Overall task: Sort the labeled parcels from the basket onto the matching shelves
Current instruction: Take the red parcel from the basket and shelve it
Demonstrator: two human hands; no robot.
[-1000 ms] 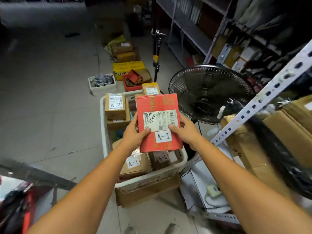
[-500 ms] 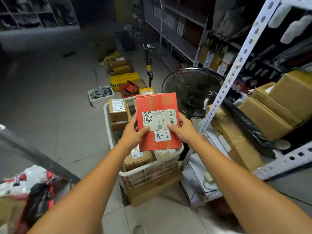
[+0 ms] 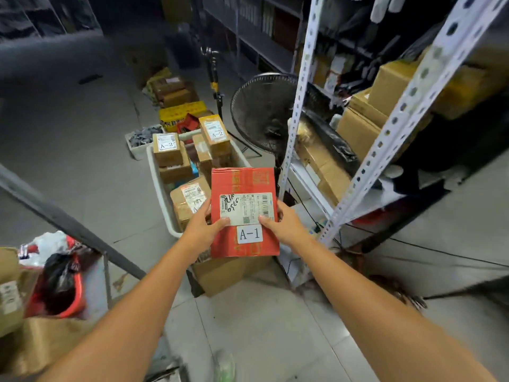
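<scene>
I hold a flat red parcel [image 3: 243, 183] labeled A-1 upright in front of me, above the near end of the white basket [image 3: 156, 172]. My left hand [image 3: 202, 224] grips its left edge with the thumb on the shipping label. My right hand [image 3: 283, 223] grips the right edge the same way. The basket holds several brown boxes, among them two labeled A-2 [image 3: 166, 148] [image 3: 216, 136] and one with a partly hidden label [image 3: 190, 198]. A white metal shelf rack [image 3: 296, 106] with brown cartons stands to the right.
A black floor fan [image 3: 261, 114] stands between the basket and the rack. A cardboard box [image 3: 228, 271] sits on the floor under the parcel. Cables run along the floor at right. A dark rail [image 3: 68, 219] and a red bin with bags [image 3: 60, 279] are at left.
The view has risen and pulled back, so the basket and fan now lie farther ahead and the rack uprights stand closer at right. Both hands still hold the red parcel the same way.
</scene>
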